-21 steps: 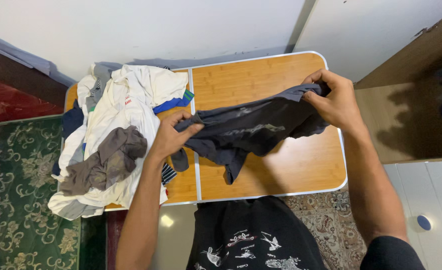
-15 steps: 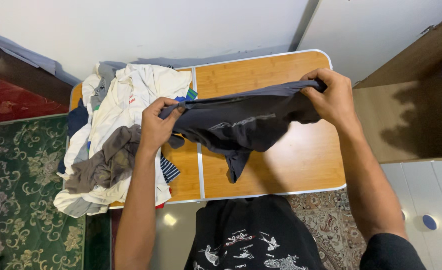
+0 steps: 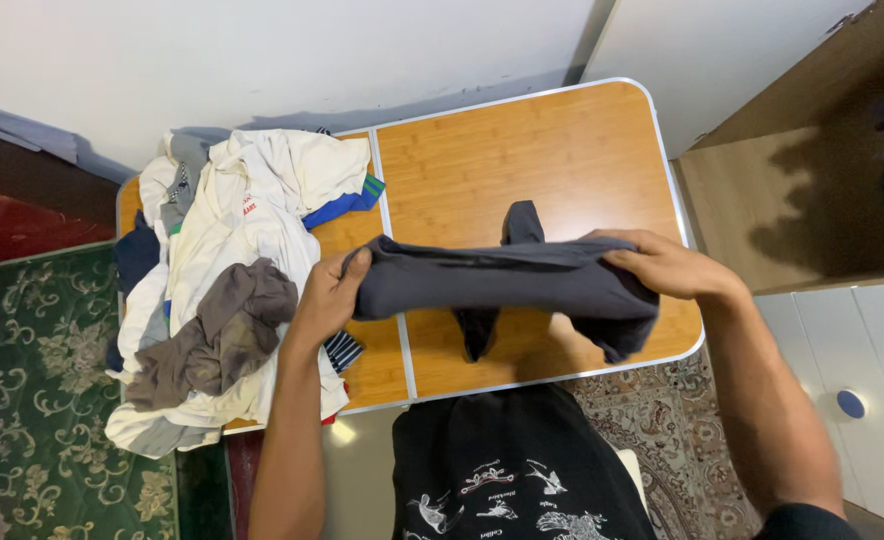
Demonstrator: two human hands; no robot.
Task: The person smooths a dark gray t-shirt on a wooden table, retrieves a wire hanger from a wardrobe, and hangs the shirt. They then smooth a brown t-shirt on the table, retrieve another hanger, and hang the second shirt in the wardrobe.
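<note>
I hold a dark grey garment (image 3: 502,280) stretched between both hands above the table's (image 3: 522,160) near edge: my left hand (image 3: 330,295) grips its left end, my right hand (image 3: 667,268) clutches the right end. A pile of clothes (image 3: 227,280) covers the table's left side.

A folding wooden table with a metal rim (image 3: 562,150) stands by the wall. A pile of mixed clothes (image 3: 232,290) lies on its left half.

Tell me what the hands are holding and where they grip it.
Both hold a dark grey garment stretched above the table: left hand grips its left end, right hand its right end.
</note>
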